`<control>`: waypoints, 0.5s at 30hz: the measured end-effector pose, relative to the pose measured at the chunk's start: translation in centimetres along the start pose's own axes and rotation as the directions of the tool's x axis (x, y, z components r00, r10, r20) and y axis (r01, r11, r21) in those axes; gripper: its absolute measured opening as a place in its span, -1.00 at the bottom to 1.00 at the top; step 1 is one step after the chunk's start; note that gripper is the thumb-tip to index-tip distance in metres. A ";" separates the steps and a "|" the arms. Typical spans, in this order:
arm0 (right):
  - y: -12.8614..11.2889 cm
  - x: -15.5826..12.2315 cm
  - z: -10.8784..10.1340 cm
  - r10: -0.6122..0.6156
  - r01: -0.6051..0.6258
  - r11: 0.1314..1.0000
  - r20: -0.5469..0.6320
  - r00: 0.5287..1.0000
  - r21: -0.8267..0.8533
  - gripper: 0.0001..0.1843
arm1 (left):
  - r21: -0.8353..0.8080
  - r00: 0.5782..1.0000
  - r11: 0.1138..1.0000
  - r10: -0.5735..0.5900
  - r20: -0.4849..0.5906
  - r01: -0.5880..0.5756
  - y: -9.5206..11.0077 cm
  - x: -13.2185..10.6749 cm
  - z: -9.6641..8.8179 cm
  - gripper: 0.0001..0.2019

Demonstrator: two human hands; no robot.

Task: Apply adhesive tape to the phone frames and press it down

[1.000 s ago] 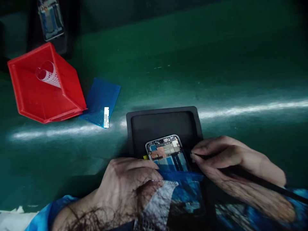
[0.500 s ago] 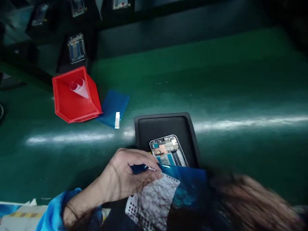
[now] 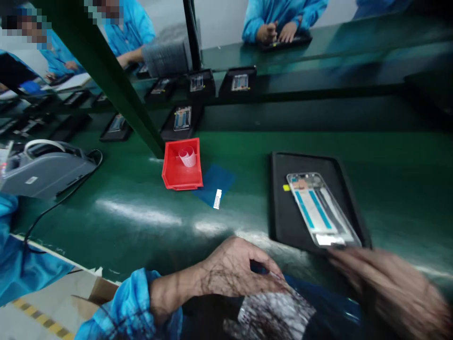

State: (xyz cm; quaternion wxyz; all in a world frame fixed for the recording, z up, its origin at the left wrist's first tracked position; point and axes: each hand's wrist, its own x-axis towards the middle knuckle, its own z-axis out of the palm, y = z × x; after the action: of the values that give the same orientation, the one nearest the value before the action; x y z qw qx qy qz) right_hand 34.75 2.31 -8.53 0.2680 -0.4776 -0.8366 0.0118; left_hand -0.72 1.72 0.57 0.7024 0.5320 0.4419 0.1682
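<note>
Tray (image 3: 279,208) shifted right; right hand (image 3: 385,288) at edge, grip unclear; left hand (image 3: 237,269) pinches film (image 3: 279,309).

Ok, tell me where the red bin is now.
In the head view the red bin sits left of centre on the green bench, at the green post's foot, a blue sheet at its right corner.

A red bin (image 3: 182,167) sits on the green surface (image 3: 406,179), blue film (image 3: 214,182) just right of it; a grey machine (image 3: 42,167) stands left; dark trays (image 3: 182,120) line the far side.
</note>
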 end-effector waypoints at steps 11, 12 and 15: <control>8.4 22.8 8.8 0.124 -0.110 0.989 -0.155 0.980 0.098 -0.74 | 0.042 0.988 0.997 -0.057 -0.147 0.064 -2.8 1.6 0.7 -0.70; 8.0 23.6 9.0 0.150 -0.130 0.983 -0.162 0.975 0.130 -0.74 | 0.053 0.988 0.997 -0.053 -0.147 0.062 -2.9 1.7 0.6 -0.71; 6.2 24.5 8.5 0.213 -0.170 0.961 -0.193 0.958 0.219 -0.75 | 0.099 0.990 0.994 -0.040 -0.139 0.054 -3.3 1.5 0.0 -0.67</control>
State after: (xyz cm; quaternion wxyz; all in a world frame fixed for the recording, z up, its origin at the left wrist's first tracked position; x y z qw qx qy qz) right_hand 25.97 27.41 -6.84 0.4012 -0.5257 -0.7468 0.0702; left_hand -0.66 1.55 -3.02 0.6460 0.5442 0.5093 0.1647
